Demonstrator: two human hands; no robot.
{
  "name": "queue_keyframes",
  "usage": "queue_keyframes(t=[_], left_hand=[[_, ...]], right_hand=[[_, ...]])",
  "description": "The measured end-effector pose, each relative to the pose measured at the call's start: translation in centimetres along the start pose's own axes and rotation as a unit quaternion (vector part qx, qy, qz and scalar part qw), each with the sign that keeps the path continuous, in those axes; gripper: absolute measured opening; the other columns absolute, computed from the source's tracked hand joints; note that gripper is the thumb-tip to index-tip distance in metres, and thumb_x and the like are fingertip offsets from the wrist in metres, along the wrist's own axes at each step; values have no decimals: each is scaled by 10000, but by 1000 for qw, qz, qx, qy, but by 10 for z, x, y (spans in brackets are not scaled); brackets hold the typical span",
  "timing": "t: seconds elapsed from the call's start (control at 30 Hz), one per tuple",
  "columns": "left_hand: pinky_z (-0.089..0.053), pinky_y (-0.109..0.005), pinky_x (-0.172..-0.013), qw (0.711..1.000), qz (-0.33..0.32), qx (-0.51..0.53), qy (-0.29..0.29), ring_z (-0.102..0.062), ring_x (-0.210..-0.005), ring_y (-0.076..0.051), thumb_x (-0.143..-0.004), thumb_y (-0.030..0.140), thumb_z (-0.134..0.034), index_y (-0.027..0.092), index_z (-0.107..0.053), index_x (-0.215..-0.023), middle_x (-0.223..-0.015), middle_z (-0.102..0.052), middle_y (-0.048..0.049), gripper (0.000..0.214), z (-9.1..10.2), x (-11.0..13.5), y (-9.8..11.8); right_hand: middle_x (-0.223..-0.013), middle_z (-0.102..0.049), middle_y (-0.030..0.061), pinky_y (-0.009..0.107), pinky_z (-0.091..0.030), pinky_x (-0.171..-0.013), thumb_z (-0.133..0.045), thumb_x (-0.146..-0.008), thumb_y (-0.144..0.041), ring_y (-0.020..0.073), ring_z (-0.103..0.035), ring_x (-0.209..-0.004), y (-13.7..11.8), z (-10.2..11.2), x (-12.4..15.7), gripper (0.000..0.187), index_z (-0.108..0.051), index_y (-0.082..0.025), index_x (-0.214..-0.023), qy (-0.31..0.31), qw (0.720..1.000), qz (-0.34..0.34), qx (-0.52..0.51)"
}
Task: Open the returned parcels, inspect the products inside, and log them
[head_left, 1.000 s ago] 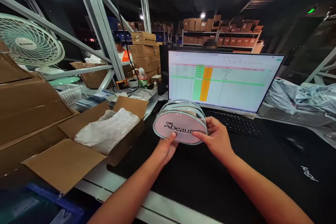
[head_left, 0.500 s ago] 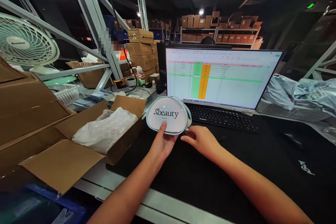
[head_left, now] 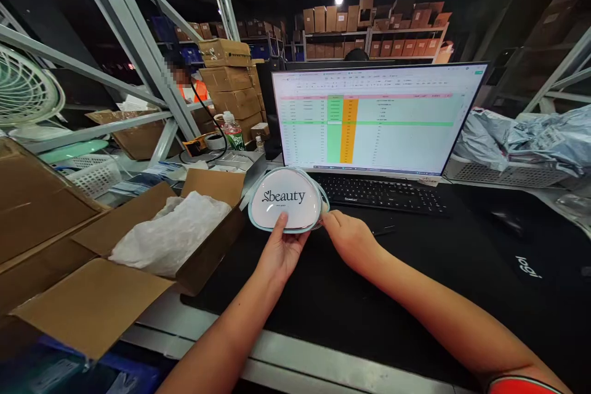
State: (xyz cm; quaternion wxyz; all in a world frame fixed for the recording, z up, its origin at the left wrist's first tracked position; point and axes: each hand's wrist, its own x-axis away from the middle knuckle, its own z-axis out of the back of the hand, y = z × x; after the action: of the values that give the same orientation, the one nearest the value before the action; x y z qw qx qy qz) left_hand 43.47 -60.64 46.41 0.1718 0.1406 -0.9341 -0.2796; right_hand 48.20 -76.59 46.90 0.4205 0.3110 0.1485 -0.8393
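A glossy white cosmetic pouch, rounded, with light blue edging and dark "beauty" lettering, is held up above the black desk mat. My left hand grips it from below, thumb on the printed front and fingers behind. At the pouch's right edge, where the zipper side is, my right hand pinches with closed fingers. Those fingertips hide exactly which part they hold. To the left stands an open cardboard box with crumpled white plastic wrapping inside.
Behind the pouch are a black keyboard and a monitor showing a spreadsheet. A mouse sits on the mat at right, near a basket of plastic bags. A drink bottle stands at back left; a person is beyond.
My right hand has closed in on the pouch's right edge and now pinches there. The left hand keeps its hold. The whole view has shifted slightly.
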Motion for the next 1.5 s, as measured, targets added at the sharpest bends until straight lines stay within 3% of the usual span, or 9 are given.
queue_keyframes(t=[0.17,0.33,0.57,0.77,0.87,1.03,1.2,1.33,1.5], left_hand=[[-648,-388,-865,1000,-1,-2,9,-707,-1091,-255,-885,167,-675,210,-604,-1304,-1227,-721,-109,427,-1,-3,0],[-660,-318,-788,998,-48,-37,9,-710,-1059,-223,-874,132,-682,229,-654,-1238,-1275,-703,-74,378,-3,2,-1],[-650,-281,-803,988,-119,-89,-42,-686,-1137,-244,-777,130,-785,266,-670,-1221,-1272,-708,-49,478,-7,18,2],[-653,-356,-821,968,-177,-150,-93,-709,-1087,-276,-622,228,-922,289,-615,-1312,-1211,-733,-64,757,-8,22,3],[-650,-283,-751,968,-186,-137,-102,-728,-1027,-248,-605,225,-928,278,-615,-1312,-1207,-733,-64,775,-9,23,6],[-647,-259,-685,997,-51,-32,-52,-748,-873,-196,-869,237,-702,189,-653,-1242,-1086,-764,-97,379,-10,22,8],[-651,-286,-687,995,47,-66,-61,-730,-814,-181,-892,110,-597,108,-634,-1247,-1107,-747,-150,357,-8,20,7],[-654,-372,-763,986,-22,-148,-72,-713,-962,-221,-808,150,-712,226,-547,-1374,-1296,-674,-112,594,-5,20,9],[-609,-433,-899,958,-86,-247,-120,-651,-1168,-302,-691,325,-840,341,-355,-1508,-1427,-589,-82,950,4,22,10]], right_hand=[[-867,-647,46,268,-438,-653,-534,-957,-155,160,-607,-757,-3,2,-2,89,-608,-176,-912,-13,995,-69,-67],[-858,-653,81,289,-378,-573,-467,-987,-132,179,-579,-731,-2,9,-2,209,-649,-157,-887,-16,997,-49,53],[-973,-715,66,272,-399,-641,-432,-1020,-160,168,-605,-846,27,36,-12,260,-676,-183,-933,112,989,-44,87],[-919,-709,47,240,-427,-684,-481,-1000,-142,149,-619,-840,42,47,-21,207,-664,-188,-915,197,977,-35,71],[-907,-692,56,242,-457,-706,-458,-1003,-143,148,-611,-821,40,48,-24,203,-639,-185,-922,232,972,6,17],[-858,-642,51,271,-491,-726,-419,-1006,-170,165,-586,-813,4,27,-15,177,-570,-199,-919,137,979,46,-141],[-850,-619,45,277,-397,-568,-431,-978,-124,166,-553,-720,-22,9,2,164,-582,-173,-938,-11,994,103,-39],[-867,-631,38,286,-366,-549,-499,-969,-134,171,-564,-719,-15,22,-2,102,-590,-172,-944,-62,992,107,8],[-969,-667,70,264,-390,-633,-498,-955,-74,188,-602,-878,31,46,-13,151,-617,-164,-979,31,998,-46,38]])
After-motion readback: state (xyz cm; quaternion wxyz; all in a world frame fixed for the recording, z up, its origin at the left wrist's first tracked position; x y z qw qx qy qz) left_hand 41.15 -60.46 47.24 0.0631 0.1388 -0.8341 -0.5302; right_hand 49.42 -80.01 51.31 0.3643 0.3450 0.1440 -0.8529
